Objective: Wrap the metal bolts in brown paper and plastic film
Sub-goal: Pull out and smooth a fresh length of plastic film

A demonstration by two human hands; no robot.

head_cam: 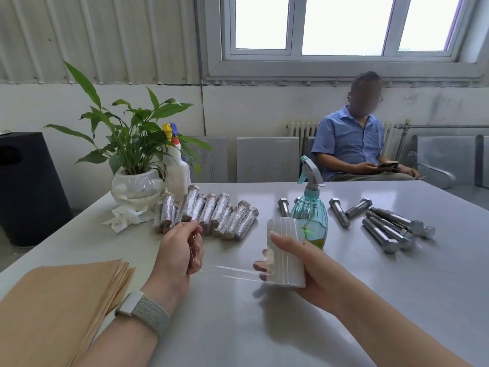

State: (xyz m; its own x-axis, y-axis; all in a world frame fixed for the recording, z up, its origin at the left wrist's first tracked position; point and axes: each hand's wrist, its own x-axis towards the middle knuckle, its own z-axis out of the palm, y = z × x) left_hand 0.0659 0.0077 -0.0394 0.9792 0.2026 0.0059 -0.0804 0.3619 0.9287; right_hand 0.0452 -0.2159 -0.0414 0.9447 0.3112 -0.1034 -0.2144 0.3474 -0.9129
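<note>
My right hand (299, 268) grips a white roll of plastic film (285, 250) upright above the grey table (264, 327). A clear sheet of film (232, 271) stretches from the roll leftward to my left hand (180, 252), whose curled fingers pinch its free edge. Behind my left hand, several bolts wrapped in paper and film (211, 213) lie side by side in a row. Several bare metal bolts (389, 226) lie loose at the right. A stack of brown paper sheets (58, 308) rests at the front left corner.
A teal spray bottle (311, 210) stands just behind the film roll. A potted plant in a glass bowl (137, 186), a white bottle (177, 170) and crumpled tissue (124, 218) sit at the far left. A seated person (354, 147) is beyond the table.
</note>
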